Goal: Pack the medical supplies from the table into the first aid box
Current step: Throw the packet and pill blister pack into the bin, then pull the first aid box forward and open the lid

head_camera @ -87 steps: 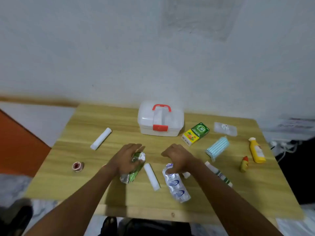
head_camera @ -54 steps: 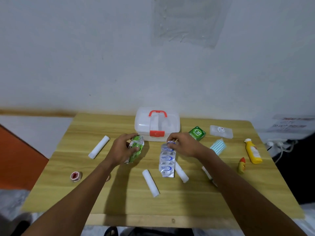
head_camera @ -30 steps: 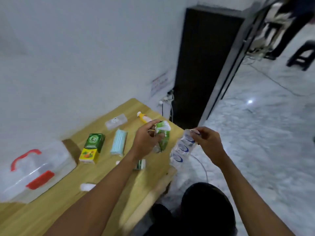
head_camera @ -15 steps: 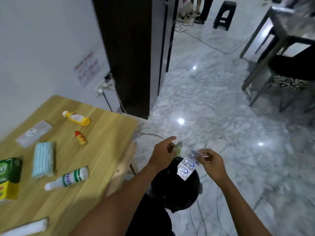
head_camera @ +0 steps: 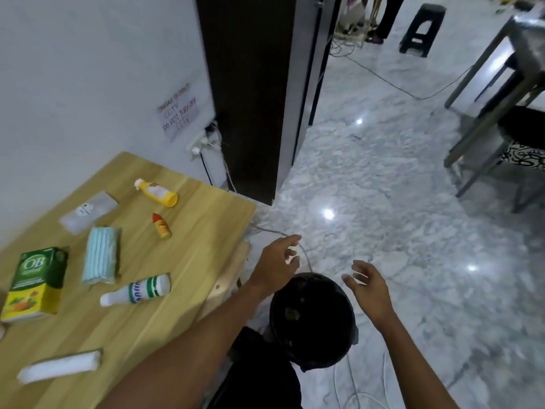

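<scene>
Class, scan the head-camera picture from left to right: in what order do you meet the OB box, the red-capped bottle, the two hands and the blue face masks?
OB box → blue face masks → red-capped bottle → left hand → right hand

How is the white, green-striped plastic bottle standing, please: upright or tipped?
Tipped: the white, green-striped plastic bottle lies on its side, flat on the wooden table.
</scene>
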